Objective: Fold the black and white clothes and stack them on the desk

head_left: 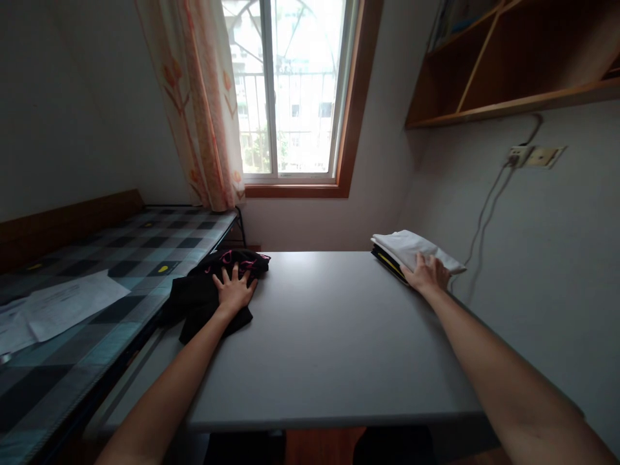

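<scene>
On black cloth (194,300), white cloth (402,244) — hands (235,290) (427,274)

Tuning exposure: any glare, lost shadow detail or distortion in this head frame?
Head view: window blown out, outdoor detail washed pale; head view: soft sheen on tabletop, brightest toward its far edge; head view: black cloth under left hand loses most fold detail; head view: apparent wide-angle stretch toward the edges.

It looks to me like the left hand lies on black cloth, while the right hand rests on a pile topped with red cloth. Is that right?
Not quite: the top cloth under the right hand is white, not red, as the head view shows. The left hand does lie on black cloth.
</scene>
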A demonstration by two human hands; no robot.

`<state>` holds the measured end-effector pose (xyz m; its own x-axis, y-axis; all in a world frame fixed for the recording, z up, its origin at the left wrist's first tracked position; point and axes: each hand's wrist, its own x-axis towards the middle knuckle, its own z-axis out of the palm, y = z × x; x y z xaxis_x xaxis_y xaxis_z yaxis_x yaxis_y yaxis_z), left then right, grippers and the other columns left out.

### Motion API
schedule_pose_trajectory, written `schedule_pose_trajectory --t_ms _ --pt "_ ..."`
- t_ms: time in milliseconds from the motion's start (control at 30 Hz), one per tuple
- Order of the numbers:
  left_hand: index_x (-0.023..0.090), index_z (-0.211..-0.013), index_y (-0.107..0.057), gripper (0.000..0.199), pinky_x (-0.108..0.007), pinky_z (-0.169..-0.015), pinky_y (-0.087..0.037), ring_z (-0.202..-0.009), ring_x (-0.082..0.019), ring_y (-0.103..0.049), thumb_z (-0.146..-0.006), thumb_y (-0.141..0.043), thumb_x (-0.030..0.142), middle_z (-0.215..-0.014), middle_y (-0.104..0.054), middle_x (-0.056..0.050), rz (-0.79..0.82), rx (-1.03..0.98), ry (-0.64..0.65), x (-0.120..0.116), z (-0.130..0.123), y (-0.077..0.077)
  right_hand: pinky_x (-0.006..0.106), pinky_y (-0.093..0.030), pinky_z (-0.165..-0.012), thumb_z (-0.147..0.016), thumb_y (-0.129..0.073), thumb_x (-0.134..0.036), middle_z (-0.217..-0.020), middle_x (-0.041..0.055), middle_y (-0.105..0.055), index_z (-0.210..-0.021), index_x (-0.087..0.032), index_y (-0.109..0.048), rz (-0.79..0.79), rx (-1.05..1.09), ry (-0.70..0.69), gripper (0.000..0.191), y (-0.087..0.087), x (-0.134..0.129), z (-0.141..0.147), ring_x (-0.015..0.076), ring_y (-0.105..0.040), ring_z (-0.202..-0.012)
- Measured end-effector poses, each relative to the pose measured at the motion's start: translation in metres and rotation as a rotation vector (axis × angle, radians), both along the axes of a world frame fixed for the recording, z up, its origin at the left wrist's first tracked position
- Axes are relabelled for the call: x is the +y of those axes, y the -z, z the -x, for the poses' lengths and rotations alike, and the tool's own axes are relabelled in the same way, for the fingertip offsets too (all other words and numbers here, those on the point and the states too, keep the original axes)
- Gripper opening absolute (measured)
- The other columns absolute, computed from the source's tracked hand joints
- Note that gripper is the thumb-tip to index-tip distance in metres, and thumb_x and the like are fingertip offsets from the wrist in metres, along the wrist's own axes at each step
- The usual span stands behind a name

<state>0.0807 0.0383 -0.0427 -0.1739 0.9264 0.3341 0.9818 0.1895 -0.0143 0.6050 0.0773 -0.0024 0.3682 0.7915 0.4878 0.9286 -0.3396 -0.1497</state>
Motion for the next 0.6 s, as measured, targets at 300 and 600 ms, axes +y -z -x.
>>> schedule_pose_trajectory --t_ms 300,600 --pt "0.026 -0.140 -0.051 0.057 -0.067 -0.109 -0.013 -0.140 -0.045 -0.024 -0.091 -0.041 0.053 -0.156 -0.029 -0.015 -0.033 -0.007 0.019 0.004 -0.005 -0.001 0.060 -0.035 -0.095 -0.081 -0.043 -0.068 -0.139 0.0246 -0.043 -0.146 -0.019 -0.037 0.168 0.059 0.012 0.082 -0.017 0.016 0.001 0.0431 -0.045 -0.122" --pt "0.027 -0.142 -0.049 0.057 -0.066 -0.110 -0.011 -0.140 -0.044 -0.023 -0.090 -0.044 0.051 -0.156 -0.030 -0.014 -0.030 -0.002 0.016 0.004 -0.005 0.000 0.054 -0.042 -0.084 -0.090 -0.044 -0.045 -0.108 0.0301 -0.063 -0.124 -0.011 -0.059 0.224 0.056 -0.053 0.050 -0.024 0.031 -0.001 0.0407 -0.059 -0.103"
